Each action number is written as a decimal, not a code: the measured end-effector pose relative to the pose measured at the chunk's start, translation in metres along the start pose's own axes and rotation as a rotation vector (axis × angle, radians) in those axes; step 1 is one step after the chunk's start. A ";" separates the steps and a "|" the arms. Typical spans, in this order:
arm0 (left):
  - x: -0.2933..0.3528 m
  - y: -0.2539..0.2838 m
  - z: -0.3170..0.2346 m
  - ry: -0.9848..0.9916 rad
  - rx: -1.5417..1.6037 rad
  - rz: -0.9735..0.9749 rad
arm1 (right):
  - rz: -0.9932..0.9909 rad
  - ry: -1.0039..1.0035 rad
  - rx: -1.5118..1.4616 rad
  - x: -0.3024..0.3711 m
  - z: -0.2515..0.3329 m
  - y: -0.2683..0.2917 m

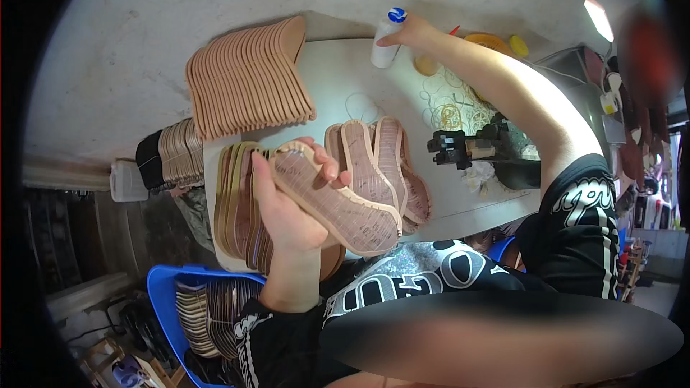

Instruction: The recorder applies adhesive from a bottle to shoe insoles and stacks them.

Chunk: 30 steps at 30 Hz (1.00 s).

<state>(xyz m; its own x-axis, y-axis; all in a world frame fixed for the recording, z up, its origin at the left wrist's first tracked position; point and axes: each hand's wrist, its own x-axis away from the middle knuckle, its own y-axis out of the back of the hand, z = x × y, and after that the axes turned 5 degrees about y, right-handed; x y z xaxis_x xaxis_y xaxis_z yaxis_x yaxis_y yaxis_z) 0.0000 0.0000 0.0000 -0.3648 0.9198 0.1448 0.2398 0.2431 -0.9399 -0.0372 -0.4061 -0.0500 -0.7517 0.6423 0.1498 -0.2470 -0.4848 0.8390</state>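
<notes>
My left hand (287, 212) is closed around a shoe insole (345, 210), its brownish lined face turned up and a pale beige rim folded over the edge. It is held tilted above the near side of the table. At the table's far edge, my right hand (411, 31) grips a white bottle (384, 50) with a blue-and-white top. Just beyond the held insole, several similar insoles (389, 154) lie overlapping. Another row of insoles (228, 197) stands packed on the table's left side, partly hidden by my left hand and forearm.
A long row of pinkish-beige insoles (248, 79) stands at the far left of the white table (330, 72). Rubber bands (451, 116) and a black device (467, 145) lie to the right. A blue bin (164, 294) of insoles stands at the lower left.
</notes>
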 end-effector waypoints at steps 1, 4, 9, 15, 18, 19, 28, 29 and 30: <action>0.001 0.000 0.000 -0.016 0.003 -0.021 | -0.005 -0.026 0.002 0.003 0.005 0.002; 0.003 -0.001 0.001 -0.021 0.023 -0.074 | 0.000 0.021 0.026 0.019 0.028 0.013; 0.008 -0.005 -0.001 -0.039 0.044 -0.043 | -0.129 0.160 -0.120 0.081 0.078 0.053; 0.023 -0.021 0.013 -0.006 0.076 -0.022 | -0.122 0.176 -0.240 0.189 0.131 0.114; 0.030 -0.032 0.036 0.034 0.042 -0.055 | -0.164 0.361 -0.418 0.239 0.132 0.116; 0.033 -0.035 0.044 0.046 0.067 -0.042 | -0.206 0.406 -0.521 0.253 0.130 0.111; 0.044 -0.042 0.115 0.141 0.162 0.121 | -0.025 0.234 -0.954 0.349 0.091 0.083; 0.046 -0.042 0.120 0.151 0.175 0.153 | -0.020 0.202 -0.902 0.357 0.090 0.082; 0.048 -0.044 0.125 0.175 0.177 0.131 | -0.052 0.264 -0.728 0.364 0.091 0.078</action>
<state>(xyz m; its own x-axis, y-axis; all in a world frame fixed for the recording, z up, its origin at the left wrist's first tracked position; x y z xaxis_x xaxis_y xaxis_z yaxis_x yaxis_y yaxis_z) -0.1407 -0.0055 0.0093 -0.1765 0.9827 0.0556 0.1085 0.0755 -0.9912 -0.2745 -0.1561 0.1170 -0.8261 0.5569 -0.0866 -0.5573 -0.7843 0.2726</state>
